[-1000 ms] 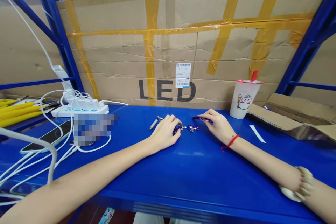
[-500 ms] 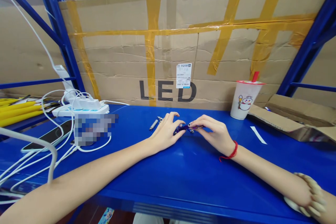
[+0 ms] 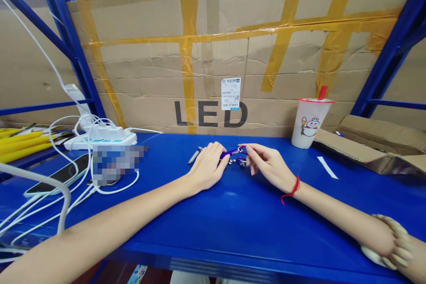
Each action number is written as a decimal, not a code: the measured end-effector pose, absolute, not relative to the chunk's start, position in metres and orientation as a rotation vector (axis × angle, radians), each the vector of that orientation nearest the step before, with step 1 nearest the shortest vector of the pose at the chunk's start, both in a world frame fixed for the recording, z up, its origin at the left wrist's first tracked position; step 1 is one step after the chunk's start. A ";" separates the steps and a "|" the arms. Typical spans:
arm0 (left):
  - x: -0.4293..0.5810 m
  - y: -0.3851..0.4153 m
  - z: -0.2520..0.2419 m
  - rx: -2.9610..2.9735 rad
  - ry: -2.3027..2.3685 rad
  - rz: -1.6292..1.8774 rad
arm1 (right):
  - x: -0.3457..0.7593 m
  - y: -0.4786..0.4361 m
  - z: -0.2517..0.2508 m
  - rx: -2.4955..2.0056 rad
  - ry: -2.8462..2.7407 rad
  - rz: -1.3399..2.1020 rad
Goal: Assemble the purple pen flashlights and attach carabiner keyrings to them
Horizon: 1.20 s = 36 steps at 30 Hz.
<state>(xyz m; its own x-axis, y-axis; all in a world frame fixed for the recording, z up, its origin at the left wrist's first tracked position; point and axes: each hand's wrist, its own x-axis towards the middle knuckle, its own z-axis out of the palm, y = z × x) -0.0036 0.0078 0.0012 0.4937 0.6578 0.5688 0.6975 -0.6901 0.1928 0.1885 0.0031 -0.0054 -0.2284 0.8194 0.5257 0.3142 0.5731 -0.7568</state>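
Note:
Both my hands meet at the back middle of the blue shelf top [image 3: 233, 222]. My left hand [image 3: 208, 166] and my right hand [image 3: 266, 164] pinch the two ends of a small purple metal keychain piece [image 3: 233, 152], lifted slightly off the surface. A little chain and clip [image 3: 240, 162] dangle from it between my fingers. A small silver cylinder [image 3: 193, 157] lies on the blue surface just left of my left hand. A red string is tied round my right wrist.
A taped cardboard sheet marked LED [image 3: 233, 62] stands behind. A white cup with a red straw [image 3: 309, 122] is at the back right, beside an open cardboard box [image 3: 376, 142] and a paper strip [image 3: 327, 167]. A power strip [image 3: 100, 137], cables and a phone [image 3: 56, 175] are at the left.
My right hand moved left to meet my left hand, and together they lifted the purple piece off the surface.

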 end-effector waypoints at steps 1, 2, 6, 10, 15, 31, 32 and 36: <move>-0.004 0.007 0.001 -2.651 -1.224 -0.975 | 0.189 0.002 -0.005 -0.928 -1.809 0.630; -0.003 0.007 0.001 -2.640 -1.239 -0.979 | 0.189 0.002 -0.004 -0.922 -1.823 0.632; -0.003 0.010 0.000 -2.608 -1.284 -0.963 | 0.188 -0.001 -0.002 -0.900 -1.902 0.625; -0.003 0.013 -0.002 -2.608 -1.261 -0.904 | 0.187 -0.001 -0.004 -0.860 -1.959 0.612; -0.003 0.013 -0.002 -2.728 -1.156 -0.872 | 0.189 0.002 -0.008 -0.883 -2.012 0.563; -0.004 0.009 0.000 -2.710 -1.090 -0.695 | 0.190 -0.002 -0.004 -0.913 -2.373 0.121; -0.003 0.009 0.000 -2.685 -1.095 -0.679 | 0.190 -0.002 -0.004 -0.922 -2.380 0.114; -0.004 0.010 -0.001 -2.623 -1.104 -0.667 | 0.190 -0.002 -0.003 -0.943 -2.435 0.102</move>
<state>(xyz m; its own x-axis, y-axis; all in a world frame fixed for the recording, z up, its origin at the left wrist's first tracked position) -0.0035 0.0104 -0.0014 0.6152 0.6201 0.4868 0.7193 -0.6942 -0.0246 0.1898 -0.0025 -0.0033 -0.6208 0.6464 0.4436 0.6068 0.7545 -0.2501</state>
